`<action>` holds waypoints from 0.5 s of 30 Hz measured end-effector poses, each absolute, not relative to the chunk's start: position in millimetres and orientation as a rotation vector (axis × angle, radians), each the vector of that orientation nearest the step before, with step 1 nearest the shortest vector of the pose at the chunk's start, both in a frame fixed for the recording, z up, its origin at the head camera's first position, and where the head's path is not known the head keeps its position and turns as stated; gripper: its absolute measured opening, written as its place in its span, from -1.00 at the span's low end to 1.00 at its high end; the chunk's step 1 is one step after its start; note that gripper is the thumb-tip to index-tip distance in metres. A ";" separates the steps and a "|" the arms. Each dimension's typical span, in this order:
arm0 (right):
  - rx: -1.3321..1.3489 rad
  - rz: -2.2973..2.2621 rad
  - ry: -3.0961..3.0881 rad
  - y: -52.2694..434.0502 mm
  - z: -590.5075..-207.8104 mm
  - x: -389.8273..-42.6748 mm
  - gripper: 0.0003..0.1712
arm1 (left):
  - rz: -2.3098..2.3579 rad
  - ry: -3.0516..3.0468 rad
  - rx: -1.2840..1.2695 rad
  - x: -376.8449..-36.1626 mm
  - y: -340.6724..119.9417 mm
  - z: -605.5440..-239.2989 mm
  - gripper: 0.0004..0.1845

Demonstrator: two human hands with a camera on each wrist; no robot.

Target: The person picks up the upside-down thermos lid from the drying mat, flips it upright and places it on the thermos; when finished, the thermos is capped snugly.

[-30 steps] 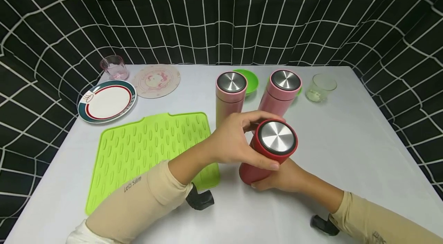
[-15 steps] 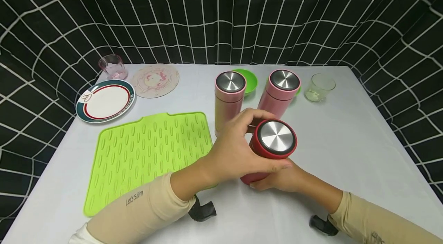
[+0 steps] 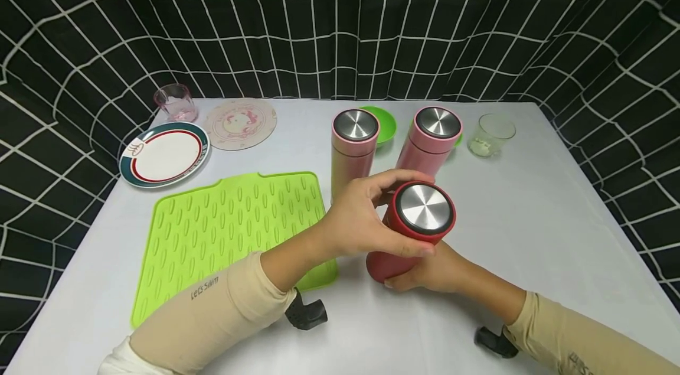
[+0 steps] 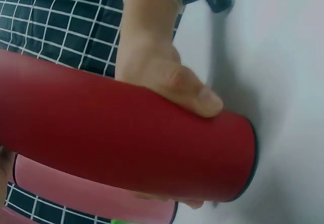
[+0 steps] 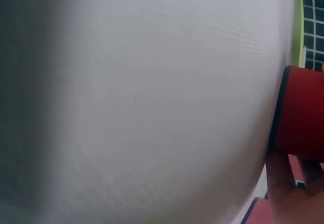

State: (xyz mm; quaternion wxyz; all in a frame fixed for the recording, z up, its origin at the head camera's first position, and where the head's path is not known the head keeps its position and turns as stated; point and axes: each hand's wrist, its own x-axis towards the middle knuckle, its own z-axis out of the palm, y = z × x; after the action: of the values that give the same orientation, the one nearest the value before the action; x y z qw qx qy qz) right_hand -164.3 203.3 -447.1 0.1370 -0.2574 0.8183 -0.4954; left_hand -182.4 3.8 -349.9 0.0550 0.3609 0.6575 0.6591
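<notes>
2 hands hold the red flask [image 3: 411, 232] just in front of the person: the left hand [image 3: 361, 218] curls its fingers round the flask's cap [image 3: 424, 209], and the right hand [image 3: 432, 271] wraps the lower body, thumb pressed on the red wall in the left wrist view. The flask tilts, its base on or just above the desk [image 3: 531, 227]; I cannot tell which. This looks like the cap-twisting step, and the next move would call for a firm hold below while the upper hand turns. Beyond the hands stand 2 pink flasks [image 3: 355, 147]; left of them lies a green mat [image 3: 228, 227].
</notes>
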 end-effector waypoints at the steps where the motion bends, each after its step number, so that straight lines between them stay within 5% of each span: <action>1: -0.746 -1.442 2.362 203.0 -447.0 -164.0 -0.24 | 1.992 2.004 1.092 -181.5 3.3 -349.8 -0.22; 9: -0.756 -1.507 2.367 217.0 -443.3 -157.2 -0.31 | 1.760 2.075 1.078 -173.5 -13.6 -354.3 -0.19; 15: -0.603 -1.464 2.483 254.2 -439.2 -157.5 -0.37 | 1.380 2.116 0.958 -172.2 -42.0 -372.9 -0.51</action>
State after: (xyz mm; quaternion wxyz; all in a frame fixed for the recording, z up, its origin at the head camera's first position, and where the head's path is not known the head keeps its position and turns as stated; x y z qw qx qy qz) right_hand -157.5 254.2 -439.2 0.0982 -0.2039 0.8391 -0.4946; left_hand -172.2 -42.0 -372.9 0.2183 0.3461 0.7642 0.4986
